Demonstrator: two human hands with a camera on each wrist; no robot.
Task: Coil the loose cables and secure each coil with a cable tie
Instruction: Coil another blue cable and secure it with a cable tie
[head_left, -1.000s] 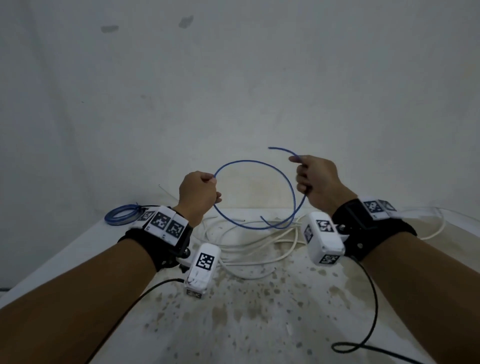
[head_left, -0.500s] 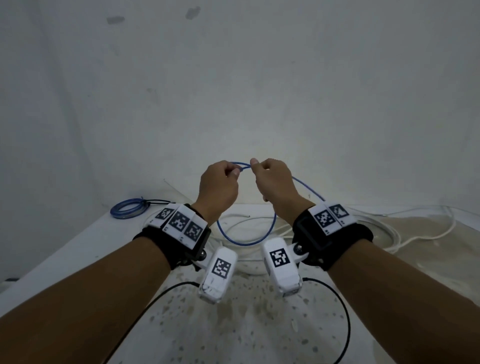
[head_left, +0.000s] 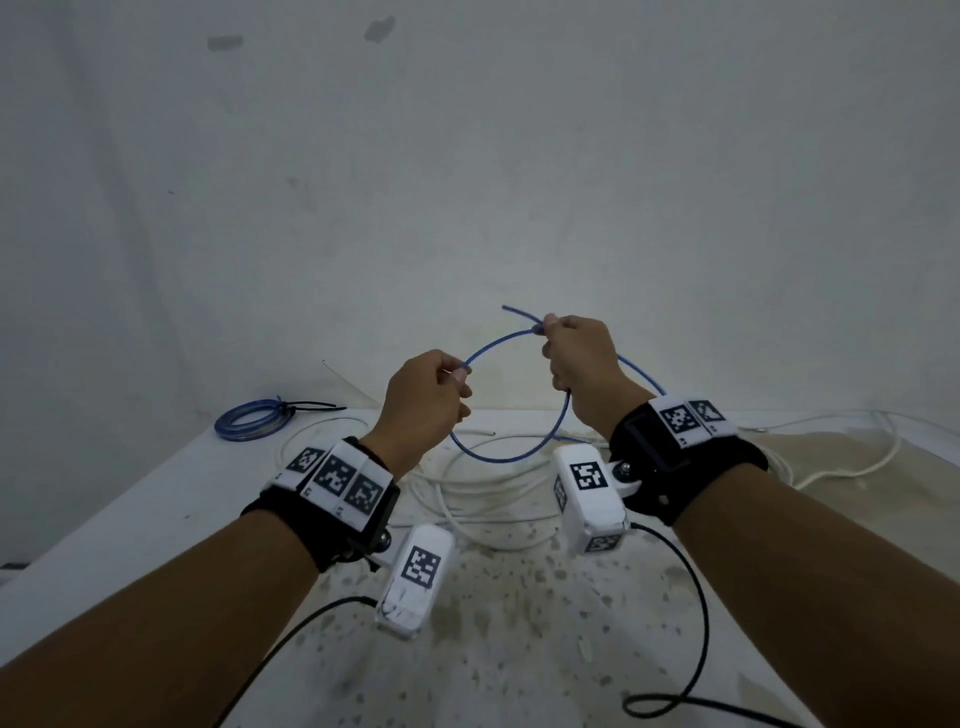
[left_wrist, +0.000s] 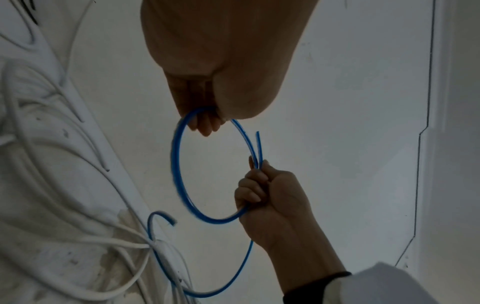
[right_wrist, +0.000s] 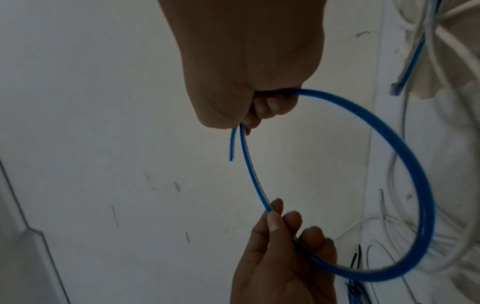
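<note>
Blue cable (head_left: 511, 453) makes a ring above the table (head_left: 130, 499). Right hand (head_left: 582, 364) pinches its crossing; left hand (head_left: 423, 400) pinches the side. Best keep loops even and tight.

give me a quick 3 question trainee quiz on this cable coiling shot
1. True or false: both hands hold the blue cable.
2. Which hand grips the cable where its short free end sticks out? A) left hand B) right hand
3. Fill in: the finished blue coil lying at the table's far left is bound with a black cable ____.

Key: 1 true; 2 B; 3 tie.
</note>
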